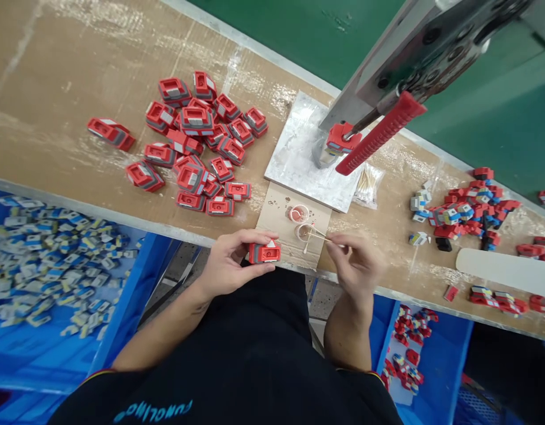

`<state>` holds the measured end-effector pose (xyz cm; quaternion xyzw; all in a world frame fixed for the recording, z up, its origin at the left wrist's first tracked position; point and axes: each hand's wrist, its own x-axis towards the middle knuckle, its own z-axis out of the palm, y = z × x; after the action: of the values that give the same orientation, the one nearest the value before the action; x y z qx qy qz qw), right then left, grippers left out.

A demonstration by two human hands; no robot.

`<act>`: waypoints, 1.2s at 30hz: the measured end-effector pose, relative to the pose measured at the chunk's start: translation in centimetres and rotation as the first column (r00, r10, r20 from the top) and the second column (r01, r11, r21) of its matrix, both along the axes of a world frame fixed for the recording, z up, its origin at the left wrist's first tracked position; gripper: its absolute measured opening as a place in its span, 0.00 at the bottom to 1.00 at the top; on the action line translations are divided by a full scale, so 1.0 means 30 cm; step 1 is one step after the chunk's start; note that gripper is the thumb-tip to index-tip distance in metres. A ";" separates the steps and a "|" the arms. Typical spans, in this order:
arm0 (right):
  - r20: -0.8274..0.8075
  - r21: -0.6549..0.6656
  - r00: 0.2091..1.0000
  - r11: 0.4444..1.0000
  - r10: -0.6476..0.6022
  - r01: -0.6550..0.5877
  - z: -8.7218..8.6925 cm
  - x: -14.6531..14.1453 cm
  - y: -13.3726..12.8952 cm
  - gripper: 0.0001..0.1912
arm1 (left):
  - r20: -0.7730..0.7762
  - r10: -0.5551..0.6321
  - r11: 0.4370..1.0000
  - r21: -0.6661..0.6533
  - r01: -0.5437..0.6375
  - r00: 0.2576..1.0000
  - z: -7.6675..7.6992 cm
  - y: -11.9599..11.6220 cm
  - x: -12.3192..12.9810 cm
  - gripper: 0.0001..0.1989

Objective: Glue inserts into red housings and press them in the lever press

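A red and grey plastic toy part [266,252] is pinched between the thumb and fingers of my left hand [230,262], its hollow side facing up. Between the thumb and fingers of my right hand [355,260], slightly blurred, is a thin cotton swab [319,235] that reaches over a small cup [304,232]. Just behind that cup stands another small cup [297,213] with reddish contents. Both cups rest on a stained cardboard sheet [276,215] at the bench edge. A second swab [305,247] leans out of the nearer cup.
A press with a red handle [381,133] rises from a metal plate [299,141]; a red part [340,139] sits beneath it. Red and grey parts [196,121] are heaped at left, mixed parts [471,206] at right. Bagged swabs [367,184] lie beside the plate. Blue bins [134,295] flank me.
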<state>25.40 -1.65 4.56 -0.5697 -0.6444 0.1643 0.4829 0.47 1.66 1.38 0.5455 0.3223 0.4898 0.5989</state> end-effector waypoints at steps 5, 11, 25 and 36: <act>0.236 -0.144 0.964 0.985 0.122 -0.090 -0.029 0.020 -0.008 0.04 | -0.032 0.031 0.996 -0.085 -0.033 0.999 0.013 0.010 -0.021 0.16; 0.445 -0.088 0.786 0.853 -0.429 0.515 0.011 0.436 0.025 0.16 | -0.157 0.157 0.942 -0.272 -0.195 0.975 0.040 -0.003 -0.076 0.15; 0.715 -0.258 0.608 0.678 -0.344 0.688 -0.093 0.669 0.176 0.17 | 0.006 0.162 0.922 -0.356 -0.149 0.987 0.014 0.013 -0.096 0.16; 0.059 -0.109 0.979 0.973 -0.197 0.203 -0.030 0.355 0.013 0.18 | 0.294 0.075 0.882 -0.465 0.074 0.953 0.107 0.004 0.072 0.23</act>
<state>36.06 -1.26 3.66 -0.6621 -0.5846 0.1378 0.4483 2.63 1.77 4.59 0.3018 0.3359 0.4747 0.7554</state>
